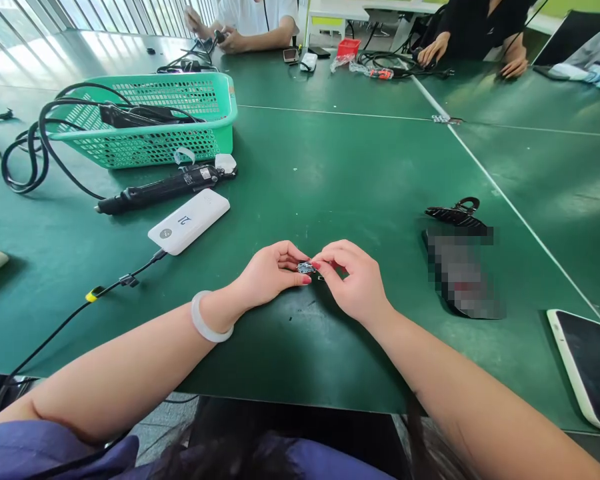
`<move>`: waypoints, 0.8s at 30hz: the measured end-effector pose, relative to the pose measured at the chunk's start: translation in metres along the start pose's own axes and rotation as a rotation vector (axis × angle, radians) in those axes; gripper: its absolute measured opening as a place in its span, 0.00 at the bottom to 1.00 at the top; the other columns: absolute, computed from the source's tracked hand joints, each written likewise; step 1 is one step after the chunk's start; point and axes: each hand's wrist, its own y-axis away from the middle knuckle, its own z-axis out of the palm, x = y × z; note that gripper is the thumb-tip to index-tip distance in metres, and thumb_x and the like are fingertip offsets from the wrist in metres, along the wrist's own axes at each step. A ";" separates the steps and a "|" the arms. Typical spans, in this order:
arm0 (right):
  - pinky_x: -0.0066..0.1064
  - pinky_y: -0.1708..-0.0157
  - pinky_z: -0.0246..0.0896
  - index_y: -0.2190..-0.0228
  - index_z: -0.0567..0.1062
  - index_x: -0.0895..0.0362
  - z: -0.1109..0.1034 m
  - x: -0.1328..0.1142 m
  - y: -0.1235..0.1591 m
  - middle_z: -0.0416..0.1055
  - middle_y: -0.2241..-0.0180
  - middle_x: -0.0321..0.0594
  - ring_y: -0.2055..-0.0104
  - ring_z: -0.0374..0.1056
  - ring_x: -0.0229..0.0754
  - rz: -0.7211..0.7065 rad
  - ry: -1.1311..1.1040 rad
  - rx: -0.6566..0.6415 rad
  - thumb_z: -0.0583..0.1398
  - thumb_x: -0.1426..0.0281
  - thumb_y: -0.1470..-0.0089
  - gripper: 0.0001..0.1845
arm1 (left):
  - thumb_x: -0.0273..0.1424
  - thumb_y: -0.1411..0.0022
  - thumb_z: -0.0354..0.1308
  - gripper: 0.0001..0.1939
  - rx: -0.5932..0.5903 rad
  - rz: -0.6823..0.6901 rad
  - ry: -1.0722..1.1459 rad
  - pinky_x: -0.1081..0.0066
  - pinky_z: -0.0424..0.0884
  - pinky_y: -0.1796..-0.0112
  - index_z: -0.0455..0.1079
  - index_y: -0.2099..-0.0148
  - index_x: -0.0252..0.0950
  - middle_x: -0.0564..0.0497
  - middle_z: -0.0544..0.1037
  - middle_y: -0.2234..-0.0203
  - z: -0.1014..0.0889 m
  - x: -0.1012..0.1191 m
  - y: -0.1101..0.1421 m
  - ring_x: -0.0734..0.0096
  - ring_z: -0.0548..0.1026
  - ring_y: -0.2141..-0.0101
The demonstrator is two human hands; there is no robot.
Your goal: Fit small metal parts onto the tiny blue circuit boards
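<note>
My left hand (273, 270) is closed, its thumb and fingers gripping a small grey, finely patterned piece (306, 267), possibly a small circuit board. From the right, my right hand (353, 277) pinches at the piece's right end with thumb and forefinger. Between the fingertips only part of the piece shows, and its exact kind is too small to tell. A tiny pale loop or edge is visible just under the right fingertips. Both hands are close to the green tabletop (325, 180), near its front edge.
To the left lie a white power bank (190, 220) with a cable and a black electric screwdriver (160, 190). Behind them stands a green basket (220, 140). At right are a black hair claw (457, 213), a blurred dark object (463, 277) and a phone (587, 367). Two people sit opposite.
</note>
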 end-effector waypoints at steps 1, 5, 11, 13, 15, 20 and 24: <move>0.31 0.69 0.63 0.71 0.75 0.53 0.001 0.000 0.000 0.71 0.69 0.38 0.66 0.66 0.39 -0.011 0.005 -0.001 0.57 0.70 0.45 0.07 | 0.26 0.56 0.67 0.15 -0.003 0.001 0.004 0.67 0.71 0.61 0.66 0.66 0.33 0.51 0.77 0.70 0.000 0.001 0.000 0.73 0.75 0.66; 0.32 0.65 0.65 0.70 0.77 0.52 0.002 0.002 0.001 0.71 0.69 0.37 0.65 0.67 0.39 -0.028 0.023 -0.004 0.59 0.70 0.46 0.06 | 0.25 0.55 0.67 0.14 -0.018 0.005 0.031 0.68 0.71 0.61 0.67 0.65 0.33 0.52 0.76 0.71 0.000 0.001 0.000 0.75 0.75 0.67; 0.32 0.67 0.65 0.70 0.77 0.52 -0.001 0.003 0.002 0.71 0.69 0.38 0.66 0.67 0.38 -0.032 0.056 -0.018 0.59 0.70 0.46 0.06 | 0.25 0.55 0.67 0.14 -0.010 0.002 0.046 0.67 0.71 0.61 0.67 0.65 0.33 0.51 0.76 0.72 0.001 0.000 -0.001 0.73 0.75 0.68; 0.32 0.67 0.65 0.70 0.77 0.52 0.000 0.003 0.002 0.71 0.69 0.37 0.66 0.67 0.38 -0.043 0.072 -0.027 0.59 0.69 0.46 0.06 | 0.25 0.56 0.66 0.14 -0.014 0.003 0.029 0.67 0.71 0.62 0.67 0.66 0.33 0.52 0.76 0.72 0.002 0.000 0.000 0.74 0.75 0.68; 0.31 0.66 0.65 0.71 0.77 0.52 0.001 0.002 0.001 0.71 0.69 0.37 0.66 0.67 0.38 -0.064 0.095 -0.036 0.59 0.69 0.46 0.06 | 0.25 0.56 0.66 0.13 -0.024 0.008 0.008 0.67 0.71 0.62 0.67 0.67 0.33 0.52 0.76 0.72 0.003 0.001 0.000 0.74 0.75 0.69; 0.32 0.64 0.65 0.70 0.76 0.54 -0.001 0.002 0.001 0.71 0.68 0.38 0.65 0.67 0.38 -0.120 0.123 -0.052 0.57 0.71 0.44 0.08 | 0.26 0.55 0.66 0.13 -0.033 0.020 -0.033 0.66 0.71 0.61 0.66 0.66 0.33 0.51 0.76 0.71 0.002 -0.001 0.000 0.73 0.75 0.67; 0.32 0.66 0.65 0.69 0.76 0.53 -0.003 0.002 0.001 0.72 0.68 0.38 0.65 0.67 0.39 -0.085 0.102 -0.046 0.56 0.70 0.44 0.08 | 0.26 0.54 0.66 0.13 -0.029 0.032 -0.026 0.66 0.71 0.60 0.67 0.66 0.33 0.51 0.76 0.70 0.001 -0.003 0.000 0.73 0.75 0.67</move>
